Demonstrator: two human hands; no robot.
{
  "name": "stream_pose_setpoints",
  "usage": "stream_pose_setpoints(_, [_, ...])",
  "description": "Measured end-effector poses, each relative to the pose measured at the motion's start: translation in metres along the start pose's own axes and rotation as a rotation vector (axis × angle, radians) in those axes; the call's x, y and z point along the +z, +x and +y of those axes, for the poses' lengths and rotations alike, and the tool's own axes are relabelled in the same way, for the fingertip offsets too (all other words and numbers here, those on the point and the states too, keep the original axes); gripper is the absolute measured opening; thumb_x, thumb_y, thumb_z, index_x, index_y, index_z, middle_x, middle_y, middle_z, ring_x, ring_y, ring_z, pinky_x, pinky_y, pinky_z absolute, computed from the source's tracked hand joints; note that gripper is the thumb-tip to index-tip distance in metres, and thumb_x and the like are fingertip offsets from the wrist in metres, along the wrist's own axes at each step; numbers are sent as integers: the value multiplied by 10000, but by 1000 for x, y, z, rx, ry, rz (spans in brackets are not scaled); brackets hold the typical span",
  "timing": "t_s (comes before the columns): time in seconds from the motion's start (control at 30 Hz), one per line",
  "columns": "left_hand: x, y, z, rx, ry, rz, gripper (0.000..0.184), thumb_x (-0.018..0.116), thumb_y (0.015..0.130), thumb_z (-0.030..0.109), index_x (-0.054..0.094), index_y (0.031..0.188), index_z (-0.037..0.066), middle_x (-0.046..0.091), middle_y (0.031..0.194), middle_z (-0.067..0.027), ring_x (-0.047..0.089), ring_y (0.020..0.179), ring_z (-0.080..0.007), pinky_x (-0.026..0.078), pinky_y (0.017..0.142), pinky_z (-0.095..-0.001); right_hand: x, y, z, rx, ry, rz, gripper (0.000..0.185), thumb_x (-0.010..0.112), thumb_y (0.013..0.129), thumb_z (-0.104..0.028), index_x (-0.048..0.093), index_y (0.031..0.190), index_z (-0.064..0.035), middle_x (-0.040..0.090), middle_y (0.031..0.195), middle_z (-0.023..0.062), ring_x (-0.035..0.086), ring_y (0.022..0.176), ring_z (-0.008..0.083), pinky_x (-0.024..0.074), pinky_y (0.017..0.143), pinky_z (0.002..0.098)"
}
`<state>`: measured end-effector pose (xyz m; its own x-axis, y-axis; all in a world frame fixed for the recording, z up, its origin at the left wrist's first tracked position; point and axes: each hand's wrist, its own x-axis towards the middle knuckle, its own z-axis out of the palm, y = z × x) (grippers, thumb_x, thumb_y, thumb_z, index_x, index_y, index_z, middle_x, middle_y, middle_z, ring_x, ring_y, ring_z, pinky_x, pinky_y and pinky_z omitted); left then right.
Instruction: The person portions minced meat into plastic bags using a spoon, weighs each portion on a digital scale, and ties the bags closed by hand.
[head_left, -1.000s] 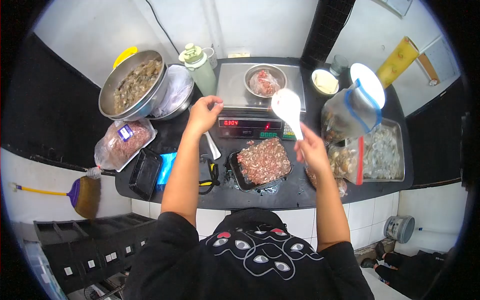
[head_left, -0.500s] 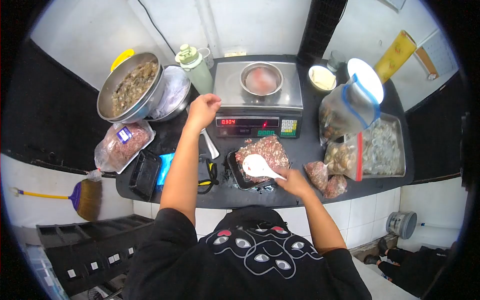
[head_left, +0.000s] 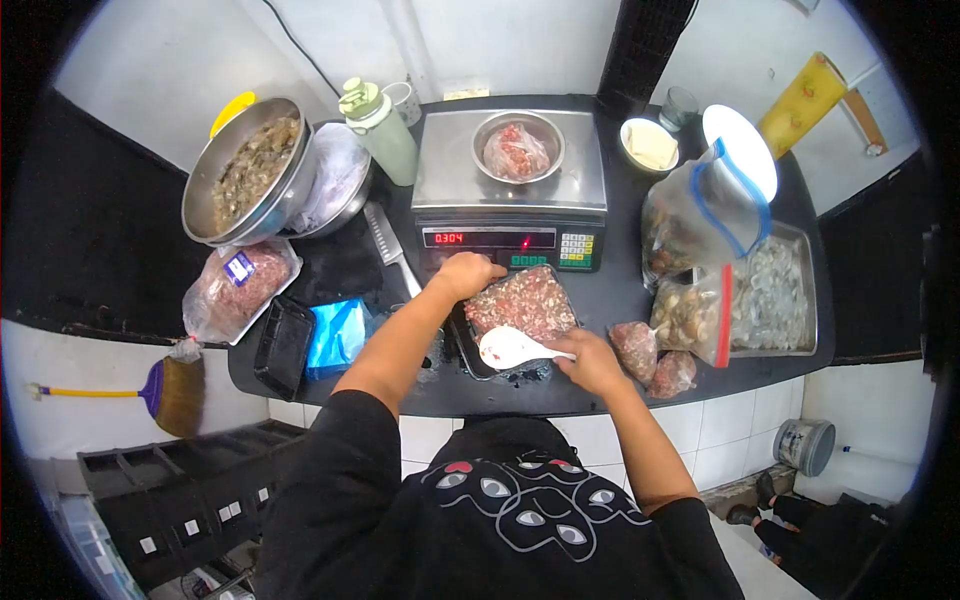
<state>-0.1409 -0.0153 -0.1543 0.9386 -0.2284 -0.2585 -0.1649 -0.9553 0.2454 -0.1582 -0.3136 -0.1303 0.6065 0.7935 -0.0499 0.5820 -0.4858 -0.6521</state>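
A white serving spoon (head_left: 512, 348) is gripped by its handle in my right hand (head_left: 592, 364). Its bowl rests against the near side of a slab of minced meat (head_left: 522, 303), in a black tray (head_left: 472, 360). My left hand (head_left: 468, 276) is closed at the tray's far left edge, fingers curled and partly hidden, close below the scale's front. On the scale (head_left: 455, 175), a metal bowl (head_left: 518, 180) holds a bag of minced meat (head_left: 517, 150); the display reads 0.304. Beside my left forearm lies a knife (head_left: 388, 240).
Left stand metal bowls (head_left: 196, 200), a green bottle (head_left: 383, 135), a large bag of mince (head_left: 240, 285), an empty black tray (head_left: 288, 345) and a blue packet (head_left: 337, 338). Right are small mince bags (head_left: 633, 347), zip bags (head_left: 690, 320) and a metal tray (head_left: 808, 300). Another person's legs (head_left: 800, 520) show lower right.
My left hand has come down from beside the scale's left edge to the black tray's far edge. The spoon has shifted slightly toward me, still in my right hand.
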Motion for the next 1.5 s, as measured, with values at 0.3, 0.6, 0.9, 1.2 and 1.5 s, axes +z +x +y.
stream_pose_setpoints(0.3, [9,6,6,-14,129,-31,184,541,741,120,645,887,78,644,889,-133,630,839,-298,509,722,-401,9,32,4,-93,-121,36,306,653,687,-145,657,992,-156,560,924,86,520,955,271,404,821,400])
stream_pose_setpoints(0.6, [-26,-49,39,-182,-252,314,173,580,736,89,629,901,94,623,909,-168,607,855,-343,490,727,-419,-72,96,-6,-240,-24,454,254,660,708,-90,656,961,-96,590,887,96,547,875,275,442,780,367])
stream_pose_setpoints(0.9, [-111,-7,31,-335,-532,635,206,551,803,92,618,989,33,622,982,-194,594,951,-332,468,812,-378,-156,291,-15,70,206,206,334,580,797,-211,611,1089,-50,605,1096,166,609,962,274,456,856,336])
stream_pose_setpoints(1.2, [-145,91,-25,-629,-707,701,491,730,674,267,540,1069,46,648,878,-169,624,880,-293,473,799,-357,-117,366,-18,86,-179,51,432,573,782,-217,552,1183,-58,581,1136,182,551,1069,315,421,922,356])
stream_pose_setpoints(1.5, [-127,100,-37,-692,-893,737,433,678,683,121,481,1064,63,625,928,-201,608,892,-337,470,767,-380,-125,353,-11,-19,289,-38,463,610,732,-25,546,1190,-41,637,855,52,591,763,115,469,712,250])
